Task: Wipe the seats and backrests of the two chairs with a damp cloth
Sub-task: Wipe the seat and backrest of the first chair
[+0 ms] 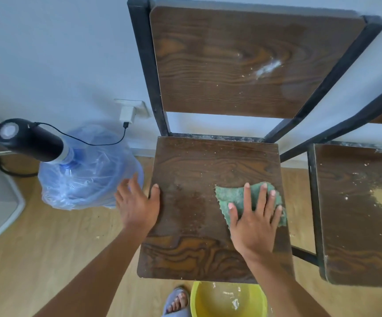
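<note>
A dark wooden chair with a black metal frame stands in front of me. Its seat (199,170) carries crumbs and a damp smear in the middle. White dust marks its backrest (242,60). My right hand (254,220) lies flat with spread fingers on a green cloth (233,194), pressing it onto the right half of the seat. My left hand (137,202) grips the seat's left edge, thumb on top. A second chair's seat (364,216), strewn with pale crumbs, stands to the right.
A yellow basin (229,300) sits on the wooden floor below the seat's front edge, beside my sandalled foot (177,302). Left of the chair stands a blue water jug (89,170) with a black pump (27,139), its cable running to a wall charger (128,113).
</note>
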